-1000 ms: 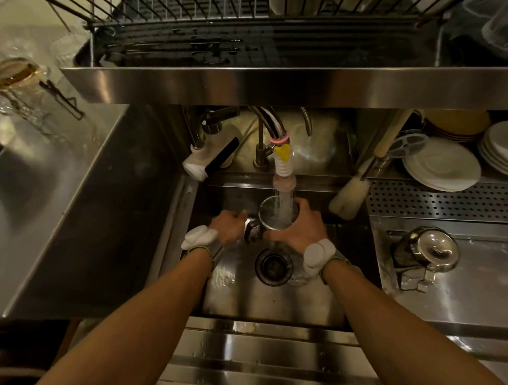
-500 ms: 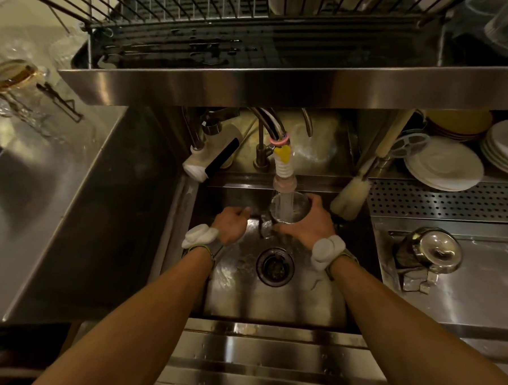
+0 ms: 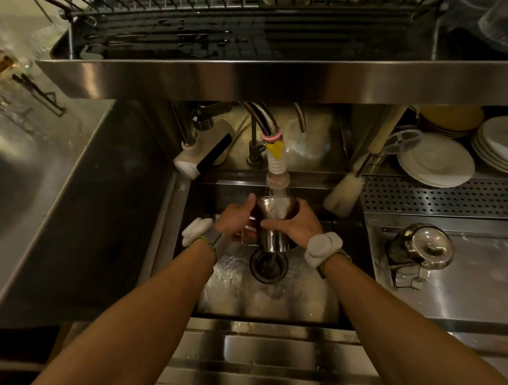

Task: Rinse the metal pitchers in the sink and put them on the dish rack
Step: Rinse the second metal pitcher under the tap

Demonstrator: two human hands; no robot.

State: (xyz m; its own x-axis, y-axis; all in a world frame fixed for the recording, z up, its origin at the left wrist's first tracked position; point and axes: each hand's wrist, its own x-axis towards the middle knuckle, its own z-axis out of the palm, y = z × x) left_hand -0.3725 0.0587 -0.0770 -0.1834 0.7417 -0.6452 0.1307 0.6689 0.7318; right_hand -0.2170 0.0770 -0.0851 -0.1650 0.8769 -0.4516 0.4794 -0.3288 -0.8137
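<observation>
Head view.

1. Change. Half a second ago the pitcher (image 3: 274,223) stood mouth-up under the stream, steadied mainly by the right hand (image 3: 299,225), with the left hand (image 3: 235,219) lower and beside it. Now both hands have closed in on it and its side wall shows full length, so it reads as lifted and tipped.
2. Grip. The right hand's fingers wrap across the front of the body. The left hand clasps the opposite side, thumb up near the rim, above the handle. Both hands grasp the pitcher.
3. Location. The pitcher is over the sink (image 3: 270,306), directly below the faucet nozzle (image 3: 277,177) and above the drain (image 3: 268,265). Water is running onto it.
4. Meaning. Judged from this, rinsing is under way and the vessel is being turned or emptied. Transfer to the dish rack (image 3: 197,18) is not yet done.
5. Surroundings. A second metal vessel (image 3: 420,251), probably another pitcher, lies on the right counter. A bottle brush (image 3: 344,194) leans at the sink's right corner, and stacked plates (image 3: 437,162) sit behind it.
6. Obstruction. The steel shelf edge (image 3: 282,76) overhangs the faucet. The lift to the rack must pass outward around it.
</observation>
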